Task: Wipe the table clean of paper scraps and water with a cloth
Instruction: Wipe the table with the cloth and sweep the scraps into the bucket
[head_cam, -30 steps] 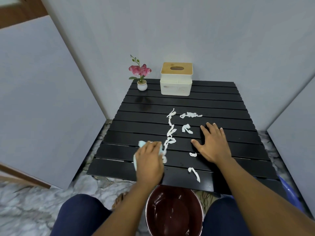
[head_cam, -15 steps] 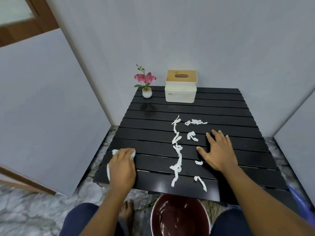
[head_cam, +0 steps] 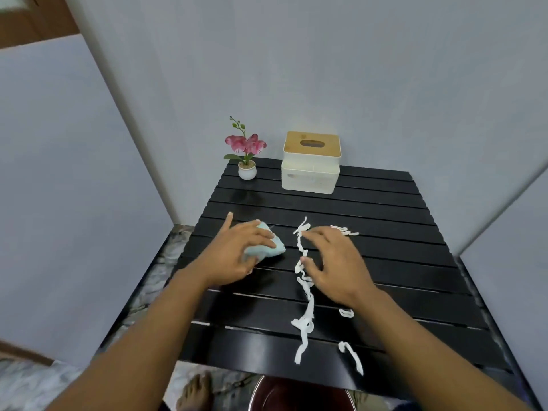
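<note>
My left hand (head_cam: 234, 250) presses a bunched light-blue cloth (head_cam: 274, 247) onto the black slatted table (head_cam: 385, 209), left of centre, index finger stretched out. White paper scraps (head_cam: 305, 318) run in a long line down the middle, from the table's centre to its front edge. My right hand (head_cam: 335, 262) lies flat, fingers spread, across the upper part of that line. More scraps lie to the right: a strip (head_cam: 345, 231) beyond my fingers and two small curls (head_cam: 351, 355) near the front edge.
A small potted pink orchid (head_cam: 246, 152) and a white tissue box with a wooden lid (head_cam: 310, 163) stand at the table's back. A dark red bowl (head_cam: 299, 394) sits on the floor below the front edge. Grey walls close in on both sides.
My left hand carried the cloth from the front-left edge up and right toward the table's middle. My right hand shifted left onto the line of scraps.
</note>
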